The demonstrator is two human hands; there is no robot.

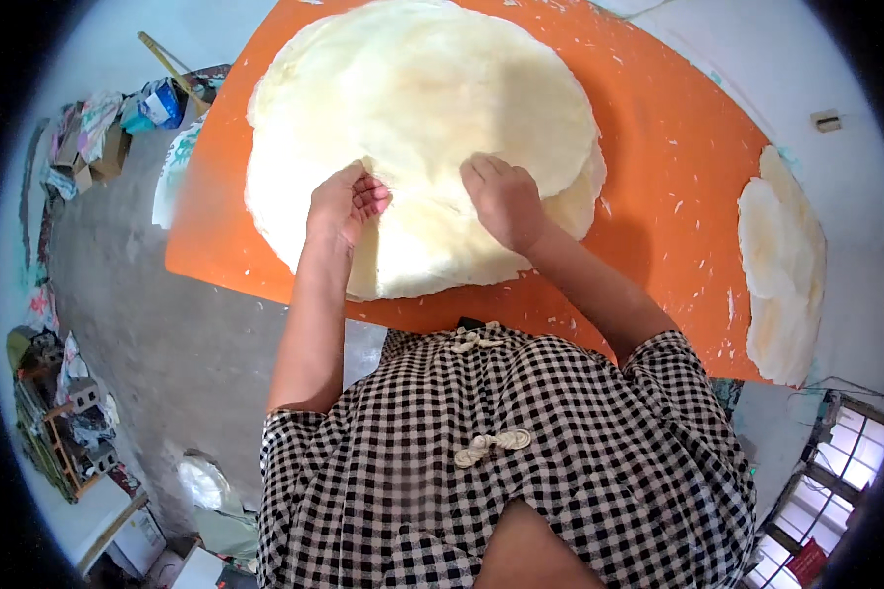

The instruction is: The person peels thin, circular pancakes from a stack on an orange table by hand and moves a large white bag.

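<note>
A stack of large, thin, round, cream-coloured flatbread sheets (413, 88) lies in front of me on an orange tabletop (658, 128). Over the near part of the stack, my left hand (346, 204) is closed, thumb and forefinger pinching the near edge of the top flatbread sheet. To its right, my right hand (504, 201) pinches the same edge, its fingers pressed together and pointing away from me. Between the two hands this edge looks slightly raised from the layer beneath. More sheet edges show at the stack's right side.
Another pile of pale sheets (781, 265) rests at the table's right end. White crumbs and flakes dot the orange surface. Grey floor (167, 324) stretches to the left, with cardboard boxes (108, 157), a blue bag (162, 105) and clutter along the wall. A barred window (835, 461) is at the lower right.
</note>
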